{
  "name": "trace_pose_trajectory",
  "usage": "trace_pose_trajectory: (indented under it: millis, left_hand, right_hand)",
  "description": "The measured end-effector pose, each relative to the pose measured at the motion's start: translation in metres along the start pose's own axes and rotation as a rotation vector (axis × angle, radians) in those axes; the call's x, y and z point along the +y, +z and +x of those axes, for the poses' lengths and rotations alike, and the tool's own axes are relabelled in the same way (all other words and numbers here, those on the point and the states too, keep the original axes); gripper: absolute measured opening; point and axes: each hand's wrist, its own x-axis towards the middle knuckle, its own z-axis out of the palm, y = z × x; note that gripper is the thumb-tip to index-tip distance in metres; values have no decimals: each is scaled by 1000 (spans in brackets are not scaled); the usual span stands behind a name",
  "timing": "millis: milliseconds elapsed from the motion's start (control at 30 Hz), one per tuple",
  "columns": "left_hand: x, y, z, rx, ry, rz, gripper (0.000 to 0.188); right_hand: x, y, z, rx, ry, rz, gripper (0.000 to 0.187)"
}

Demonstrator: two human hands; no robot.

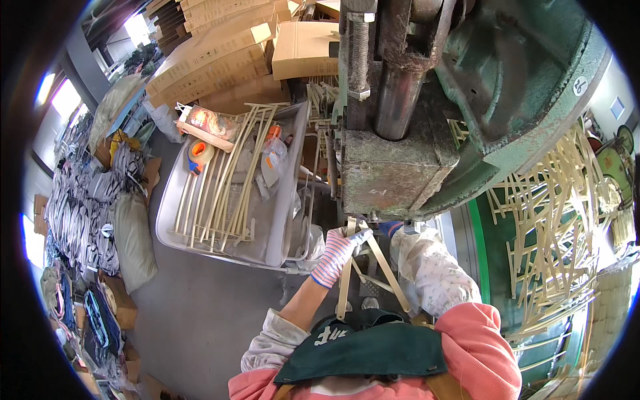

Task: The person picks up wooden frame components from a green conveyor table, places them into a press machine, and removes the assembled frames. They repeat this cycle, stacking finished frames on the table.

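My left hand (332,251), in a striped pink, white and blue glove, grips a cream folding frame of hinged flat strips (388,273) near its upper end. The strips spread downward in front of my dark apron (380,347). My right hand (391,228) is just below the block of a green press (400,167). Only a bit of its blue glove shows beyond the patterned sleeve cover (433,267), so its fingers and anything in them are hidden. The frame's top end lies close under the press block.
At left stands a grey plastic tub (280,227) with cream strip frames, a tape roll (201,153) and a picture-printed box (210,127). Cardboard boxes (220,53) are stacked behind. A heap of cream frames (553,220) covers a green surface at right. Grey bundles (90,207) line the far left.
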Motion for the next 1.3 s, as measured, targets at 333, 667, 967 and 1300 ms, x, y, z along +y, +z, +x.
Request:
trace_pose_trajectory:
  millis: [333,667,967,1300]
  left_hand:
    - [-19,-2,-27,-11,217,-187,17]
    - [-16,9,-24,42,250,-286,30]
    - [-20,11,-22,47,270,-322,31]
    - [-14,1,-8,-65,279,-285,18]
  right_hand:
    - [-11,-27,-31,-92,-61,133,30]
    - [-20,-26,-44,-45,-141,144,32]
    - [-30,-11,-62,1,-281,89,36]
    - [-24,0,-68,-47,-18,187,24]
